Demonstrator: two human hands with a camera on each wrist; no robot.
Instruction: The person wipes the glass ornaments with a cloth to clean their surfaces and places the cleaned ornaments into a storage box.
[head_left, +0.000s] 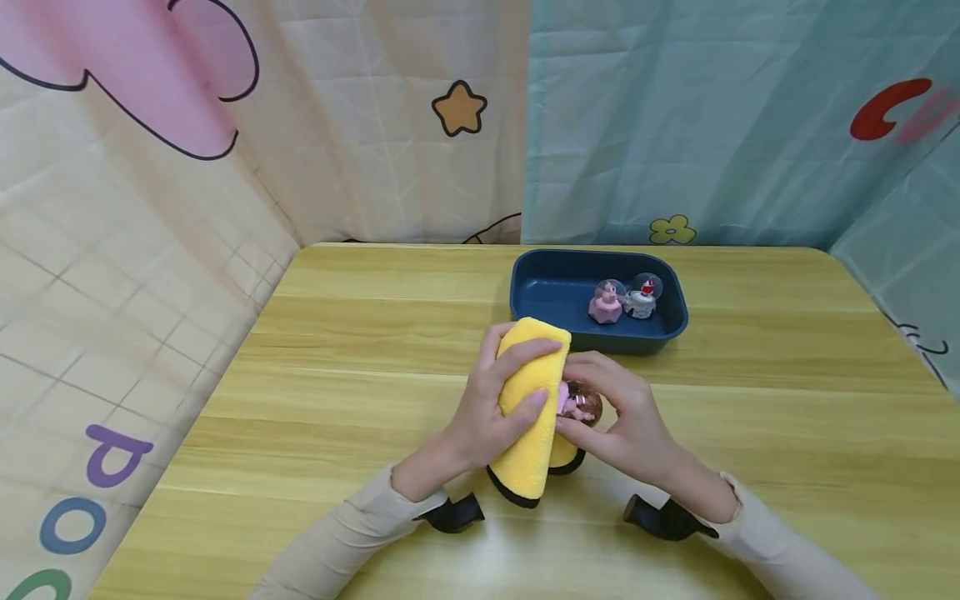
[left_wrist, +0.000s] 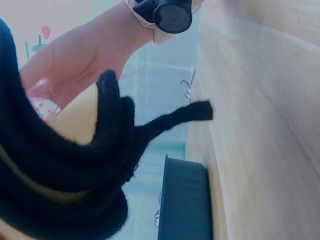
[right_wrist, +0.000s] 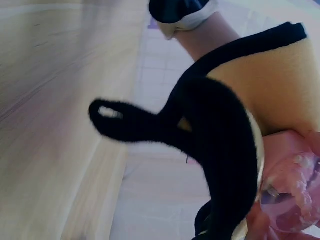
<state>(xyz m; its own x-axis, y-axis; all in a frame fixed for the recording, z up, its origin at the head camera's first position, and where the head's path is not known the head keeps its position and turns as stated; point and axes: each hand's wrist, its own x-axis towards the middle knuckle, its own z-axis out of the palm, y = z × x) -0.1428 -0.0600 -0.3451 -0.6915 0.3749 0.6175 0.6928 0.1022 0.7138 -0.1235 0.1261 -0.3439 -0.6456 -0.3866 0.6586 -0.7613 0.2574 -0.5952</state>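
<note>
In the head view my left hand (head_left: 483, 417) grips a folded yellow cloth (head_left: 528, 462) with black edging, its fingers and thumb spread over the near face. Just to the right, my right hand (head_left: 637, 421) holds a small snow globe (head_left: 583, 405) with a pink figure inside its clear dome, pressed against the cloth. The globe's base is partly hidden by cloth and fingers. Up close in the right wrist view, the pink globe (right_wrist: 292, 195) sits beside the cloth (right_wrist: 275, 85), whose black hanging loop (right_wrist: 125, 122) dangles free. Both hands are above the wooden table.
A dark blue tray (head_left: 551, 321) stands beyond the hands on the table (head_left: 360, 333). In its right part are a pink snow globe (head_left: 606, 307) and a white one (head_left: 641, 305) with a red figure. Printed curtains (head_left: 375, 125) hang behind the table and along its sides.
</note>
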